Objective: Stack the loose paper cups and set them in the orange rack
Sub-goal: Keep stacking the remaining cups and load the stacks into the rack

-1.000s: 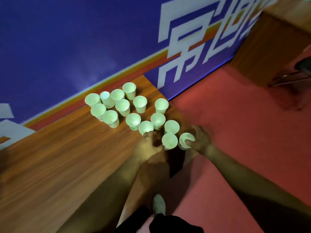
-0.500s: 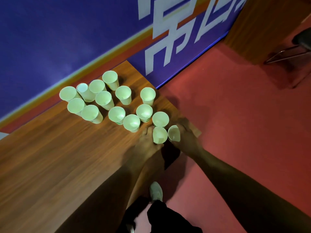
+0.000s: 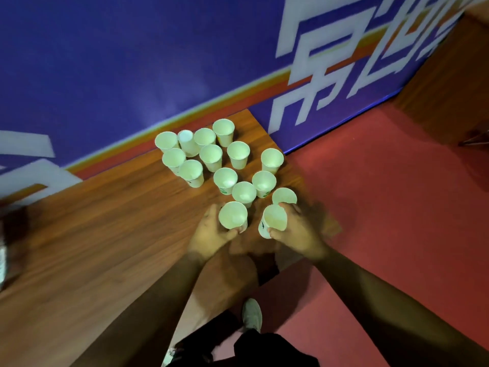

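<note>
Several white paper cups (image 3: 211, 157) stand open side up in a loose cluster near the far right corner of a wooden table (image 3: 92, 234). My left hand (image 3: 211, 234) grips one upright cup (image 3: 232, 215) at the near edge of the cluster. My right hand (image 3: 299, 229) holds a second cup (image 3: 274, 221), tilted with its mouth toward me and lifted off the table. Another cup (image 3: 284, 196) stands just behind my right hand. No orange rack is in view.
The table's right edge and corner lie just beyond my right hand, with red floor (image 3: 383, 207) below. A blue wall banner (image 3: 132, 62) with white lettering runs behind the table. My shoe (image 3: 252, 315) shows under the table edge.
Both hands have closed round a cup each. The right hand's cup has come off the table and tilted; the left hand's cup has shifted slightly toward me.
</note>
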